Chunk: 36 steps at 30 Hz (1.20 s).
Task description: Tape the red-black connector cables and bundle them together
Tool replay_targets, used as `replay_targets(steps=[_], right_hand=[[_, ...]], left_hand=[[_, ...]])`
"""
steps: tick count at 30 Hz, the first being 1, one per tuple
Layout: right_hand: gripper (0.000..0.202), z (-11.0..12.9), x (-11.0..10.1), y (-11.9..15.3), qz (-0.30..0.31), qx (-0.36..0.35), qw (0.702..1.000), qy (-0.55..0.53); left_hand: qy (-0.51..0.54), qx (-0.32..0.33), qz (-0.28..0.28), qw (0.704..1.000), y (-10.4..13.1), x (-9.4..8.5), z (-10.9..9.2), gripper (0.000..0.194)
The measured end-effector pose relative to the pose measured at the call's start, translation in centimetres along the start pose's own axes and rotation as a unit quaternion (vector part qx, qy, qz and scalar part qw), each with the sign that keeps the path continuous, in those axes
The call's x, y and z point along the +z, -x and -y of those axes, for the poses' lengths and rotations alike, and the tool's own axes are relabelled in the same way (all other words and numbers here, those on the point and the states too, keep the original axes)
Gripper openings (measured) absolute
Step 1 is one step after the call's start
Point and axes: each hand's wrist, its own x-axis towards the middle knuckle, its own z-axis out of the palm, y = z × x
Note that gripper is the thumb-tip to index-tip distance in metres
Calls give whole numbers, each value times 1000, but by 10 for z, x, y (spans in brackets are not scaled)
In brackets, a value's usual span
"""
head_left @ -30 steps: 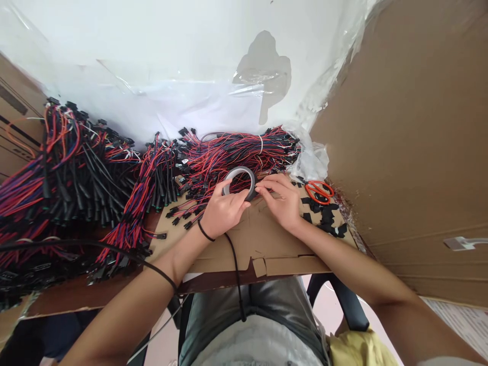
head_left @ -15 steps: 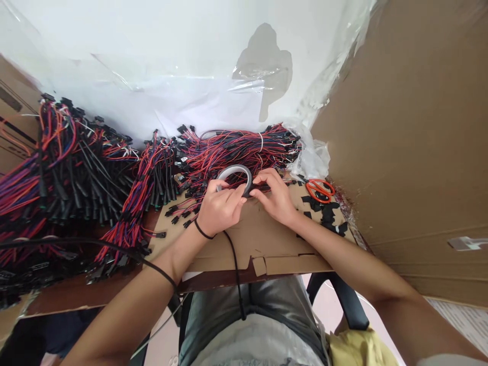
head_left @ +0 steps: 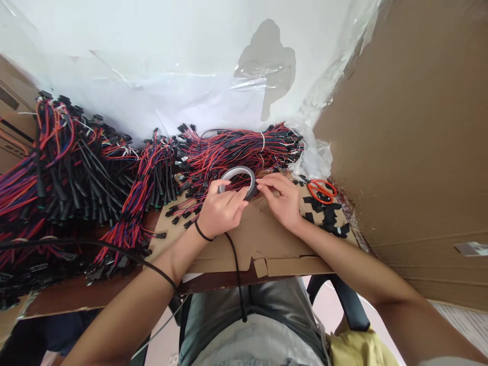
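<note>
My left hand (head_left: 222, 209) is closed around a roll of black tape (head_left: 252, 187) with a pale inner core, which stands tilted above the cardboard. The fingers of my right hand (head_left: 282, 201) are pinched together at the roll's right edge. Whatever lies between those fingertips, perhaps the tape's end, is too small to make out. From under my left wrist a black cable (head_left: 235, 256) runs down over the table edge to my lap. Just behind the roll lies a tied bundle of red and dark wires (head_left: 229, 147) with black connectors.
More wire bundles (head_left: 87, 168) with black sleeves pile up on the left. Orange-handled scissors (head_left: 322, 191) and black tape pieces (head_left: 330, 216) lie on the cardboard sheet (head_left: 263, 239) at right. A clear plastic bag (head_left: 316, 157) sits behind them. A tall cardboard wall (head_left: 415, 152) bounds the right side.
My right hand has shifted slightly right, and its fingers have drawn together at the roll's edge. The roll has moved a little to the right in my left hand.
</note>
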Motion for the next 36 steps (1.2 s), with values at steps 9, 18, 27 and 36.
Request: replay_targets(steps=[9, 18, 27, 36], right_hand=[[13, 3, -3, -2, 23, -2, 1000, 2], [28, -3, -2, -4, 103, -4, 995, 14], [33, -6, 0, -2, 159, 42, 986, -6], [33, -3, 0, -1, 159, 50, 986, -27]], left_hand=[[7, -2, 8, 1000, 2, 2, 0, 27], [-23, -1, 20, 1000, 0, 2, -2, 28], [-69, -33, 58, 995, -1, 2, 1, 30], [-96, -45, 55, 993, -5, 2, 1, 29]])
